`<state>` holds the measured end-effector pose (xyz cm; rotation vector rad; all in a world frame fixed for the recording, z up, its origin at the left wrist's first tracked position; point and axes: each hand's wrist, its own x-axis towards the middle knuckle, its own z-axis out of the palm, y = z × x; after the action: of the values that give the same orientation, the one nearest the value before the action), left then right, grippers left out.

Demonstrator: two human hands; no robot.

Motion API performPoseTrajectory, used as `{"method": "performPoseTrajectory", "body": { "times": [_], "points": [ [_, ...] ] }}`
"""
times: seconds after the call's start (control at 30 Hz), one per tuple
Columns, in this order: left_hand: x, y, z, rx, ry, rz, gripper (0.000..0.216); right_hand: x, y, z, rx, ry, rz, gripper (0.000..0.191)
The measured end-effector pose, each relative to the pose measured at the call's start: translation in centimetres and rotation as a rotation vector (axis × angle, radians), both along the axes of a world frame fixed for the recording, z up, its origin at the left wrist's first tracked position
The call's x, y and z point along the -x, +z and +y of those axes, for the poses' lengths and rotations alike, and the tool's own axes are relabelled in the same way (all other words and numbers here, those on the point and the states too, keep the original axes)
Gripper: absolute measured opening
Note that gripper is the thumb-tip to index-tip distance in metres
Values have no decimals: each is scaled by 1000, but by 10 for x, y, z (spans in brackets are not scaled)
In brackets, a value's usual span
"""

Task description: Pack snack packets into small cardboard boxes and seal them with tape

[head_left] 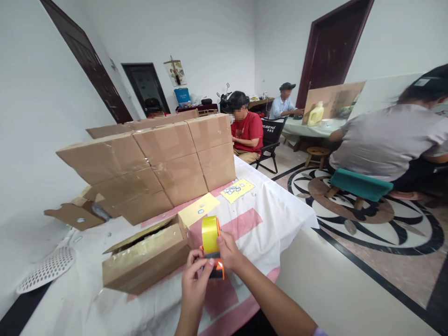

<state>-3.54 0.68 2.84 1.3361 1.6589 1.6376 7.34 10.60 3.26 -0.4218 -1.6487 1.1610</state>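
yellow tape (210, 234) is clasped in the right hand (229, 251); the left hand (195, 276), pinching at its lower end, is nearer the box (150, 262), whose length runs leftward.

A person in a red shirt (249, 130) sits at the black folding chair (273, 133). Right of that chair, a low wooden stool (318, 151) stands by a table under a pale green cloth (294, 127), which bears a yellow jug (316, 114), a white bowl (326, 123) and an upright cardboard panel (338, 95). Farther right of the chair, a person in a grey shirt (392, 135) sits by a teal-topped bench (362, 184). Behind the chair are a person in light blue (281, 106) and a dark red door (336, 46); well left of it, a wall hanging (175, 72) above a blue box (182, 96).
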Motion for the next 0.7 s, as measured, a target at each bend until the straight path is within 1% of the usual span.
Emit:
{"method": "performPoseTrajectory", "body": {
  "times": [0.07, 0.13, 0.27, 0.37, 0.47, 0.5, 0.57, 0.63, 0.7],
  "points": [
    [-1, 3, -6, -13, 5, -10, 42, 2, -2, 0, -77, -67, -25, 57],
    [-5, 6, -13, -19, 4, -30, 38, 2, -4, 1, -109, -137, -53, 59],
    [-13, 15, -30, 0, 14, -72, 35, -2, -6, 7, -60, -253, -56, 63],
    [-20, 21, -40, 93, -64, -92, 41, -7, -3, 13, 17, -364, -23, 62],
    [-26, 18, -45, 186, -84, -127, 49, -12, 8, 17, 219, -489, 63, 62],
    [-27, 15, -46, 211, -81, -128, 50, -13, 13, 17, 300, -507, 100, 62],
    [-27, 8, -45, 243, -82, -123, 51, -14, 22, 14, 429, -490, 161, 62],
    [-27, 1, -43, 254, -102, -122, 51, -15, 30, 8, 487, -448, 188, 63],
    [-26, -2, -41, 246, -119, -121, 51, -16, 36, 0, 479, -380, 165, 65]
  ]
}}
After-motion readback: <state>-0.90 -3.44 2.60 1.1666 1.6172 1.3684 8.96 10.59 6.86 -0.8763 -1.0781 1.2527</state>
